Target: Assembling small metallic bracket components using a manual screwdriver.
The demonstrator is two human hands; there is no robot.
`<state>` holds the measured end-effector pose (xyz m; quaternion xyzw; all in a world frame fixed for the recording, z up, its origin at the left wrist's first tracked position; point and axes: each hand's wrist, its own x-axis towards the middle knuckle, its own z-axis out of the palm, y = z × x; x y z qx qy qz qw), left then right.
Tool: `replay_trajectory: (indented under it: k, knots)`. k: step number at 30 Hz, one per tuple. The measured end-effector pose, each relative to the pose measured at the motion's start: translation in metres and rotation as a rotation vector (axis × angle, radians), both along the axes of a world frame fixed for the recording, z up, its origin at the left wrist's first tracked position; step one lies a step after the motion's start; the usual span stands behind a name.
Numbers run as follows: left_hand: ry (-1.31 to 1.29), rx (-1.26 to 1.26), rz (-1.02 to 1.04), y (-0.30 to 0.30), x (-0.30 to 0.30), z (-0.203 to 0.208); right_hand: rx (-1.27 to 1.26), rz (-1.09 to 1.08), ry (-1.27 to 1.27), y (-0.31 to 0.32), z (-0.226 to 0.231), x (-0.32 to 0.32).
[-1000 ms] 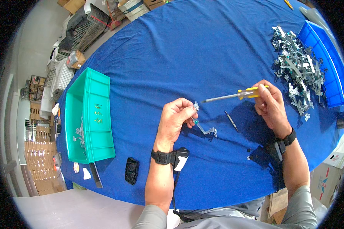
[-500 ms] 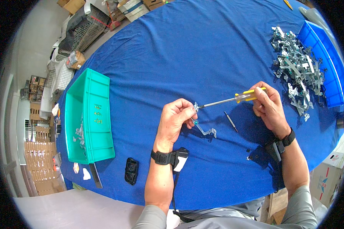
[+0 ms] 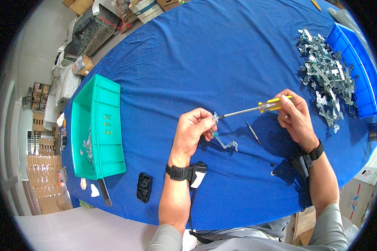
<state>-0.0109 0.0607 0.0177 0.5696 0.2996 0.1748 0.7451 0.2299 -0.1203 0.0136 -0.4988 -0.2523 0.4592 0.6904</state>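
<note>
My left hand (image 3: 195, 127) pinches a small bent metal bracket (image 3: 225, 144) by its upper end, and its lower arm hangs out below my fingers. A teal spot shows on the bracket near my fingertips. In my right hand (image 3: 296, 115) is a screwdriver (image 3: 269, 105) with a clear and yellow handle, held level. Its shaft points left, and the tip meets the bracket's upper end beside my left thumb. Exactly what the tip rests in is too small to make out. A thin metal rod, pen-like in shape (image 3: 253, 133), lies on the blue cloth below the screwdriver.
A green bin (image 3: 109, 150) with some metal pieces inside stands at left. At right, a heap of metal brackets (image 3: 322, 75) lies against a blue bin (image 3: 356, 71). A black object (image 3: 144, 187) sits near the front edge; tiny dark parts (image 3: 273, 172) lie near my right wrist.
Almost nothing differs. The screwdriver and right hand have shifted very slightly; the bracket stays in my left fingers.
</note>
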Motion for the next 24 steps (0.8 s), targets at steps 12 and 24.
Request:
replay_trajectory:
  k: [12, 24]
  knots:
    - [0.031, 0.003, -0.030, -0.001, -0.001, 0.001, -0.052, -0.003, -0.339, -0.002, 0.010, 0.000]
    - [0.033, 0.003, -0.028, -0.003, 0.000, 0.002, -0.007, 0.049, -0.214, -0.004, 0.007, 0.006]
